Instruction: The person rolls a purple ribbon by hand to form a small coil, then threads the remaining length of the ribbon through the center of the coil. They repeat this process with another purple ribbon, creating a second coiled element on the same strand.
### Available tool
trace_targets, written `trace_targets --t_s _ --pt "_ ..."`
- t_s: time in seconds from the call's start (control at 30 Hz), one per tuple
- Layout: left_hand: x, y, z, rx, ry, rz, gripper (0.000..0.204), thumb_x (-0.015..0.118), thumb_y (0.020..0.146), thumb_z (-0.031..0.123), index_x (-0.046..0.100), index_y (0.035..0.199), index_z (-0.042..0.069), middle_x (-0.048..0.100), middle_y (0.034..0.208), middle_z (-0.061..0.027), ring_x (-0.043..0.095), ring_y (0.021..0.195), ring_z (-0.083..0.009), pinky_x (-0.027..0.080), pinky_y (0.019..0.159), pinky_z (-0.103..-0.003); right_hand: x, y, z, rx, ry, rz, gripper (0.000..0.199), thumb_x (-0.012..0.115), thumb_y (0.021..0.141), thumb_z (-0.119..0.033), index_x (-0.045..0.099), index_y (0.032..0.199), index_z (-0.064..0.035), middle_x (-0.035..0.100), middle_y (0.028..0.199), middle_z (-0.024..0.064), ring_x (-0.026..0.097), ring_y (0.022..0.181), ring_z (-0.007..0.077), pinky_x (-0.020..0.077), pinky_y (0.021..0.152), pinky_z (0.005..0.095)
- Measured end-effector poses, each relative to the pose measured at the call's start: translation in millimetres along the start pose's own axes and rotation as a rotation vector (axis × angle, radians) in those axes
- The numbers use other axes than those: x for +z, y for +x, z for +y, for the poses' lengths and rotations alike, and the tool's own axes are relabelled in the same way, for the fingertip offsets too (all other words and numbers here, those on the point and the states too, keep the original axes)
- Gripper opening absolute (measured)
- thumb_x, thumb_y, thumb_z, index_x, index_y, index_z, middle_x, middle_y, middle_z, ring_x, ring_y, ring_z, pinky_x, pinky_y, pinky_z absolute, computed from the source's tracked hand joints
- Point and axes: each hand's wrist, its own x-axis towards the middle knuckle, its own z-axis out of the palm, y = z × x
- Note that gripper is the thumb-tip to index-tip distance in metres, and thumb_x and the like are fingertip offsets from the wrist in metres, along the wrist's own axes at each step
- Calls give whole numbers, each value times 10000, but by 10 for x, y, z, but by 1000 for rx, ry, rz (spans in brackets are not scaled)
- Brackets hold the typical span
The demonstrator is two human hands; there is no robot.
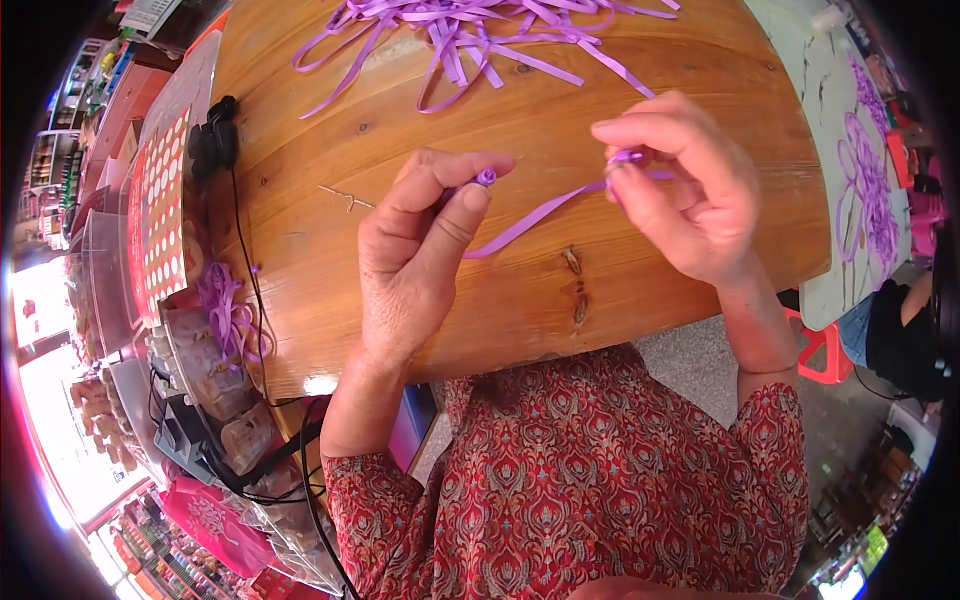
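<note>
Over the wooden table, my left hand [408,245] pinches a small tight roll of purple ribbon [486,178] between thumb and fingertips. To its right, my right hand [700,190] is closed at the fingertips on a folded bit of purple ribbon [627,157]. A flat length of ribbon [535,216] runs from below my left hand up toward my right hand. Whether both hands hold the same strip cannot be made out. A thin, pale twisted wire or thread [345,197] lies beside my left hand's knuckles.
A loose heap of purple ribbon strips [470,25] lies at the far side of the wooden table [520,320]. More ribbon [228,305] hangs by the left edge, near a black cable [243,225]. At right, a pale table [825,290] bears purple pieces. A red stool [822,350] stands below.
</note>
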Motion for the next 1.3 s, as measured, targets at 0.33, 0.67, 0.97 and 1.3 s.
trace_targets --t_s 0.33,0.67,0.97,1.3 --pt "71 -4 -93 -63 -97 -46 173 616 862 14 643 1033 9 528 872 5 477 793 -58 404 706 -184 200 -49 116 104 151 -22 288 638 763 110 577 1036 40 565 931 88 567 800 119 490 685 226" --pt "230 -11 -193 -295 -344 -1 178 666 837 41 624 1003 -10 635 917 -20 560 822 -53 467 754 -200 365 -76 168 -204 -435 52 530 732 669 58 578 1171 -21 608 798 78 601 663 154 511 562 253" --pt "224 -8 -217 -280 -365 -12 150 646 852 42 626 989 -14 640 902 -20 567 802 -55 465 734 -187 343 -104 195 -216 -481 -3 492 736 665 38 597 1134 -19 617 808 72 613 677 164 515 592 265" --pt "196 -27 -297 -405 -626 -17 188 655 847 56 616 1014 -19 636 956 -51 576 887 -87 480 784 -207 328 -70 169 -67 -282 3 294 720 709 19 669 996 -20 619 828 84 619 698 167 490 583 239"
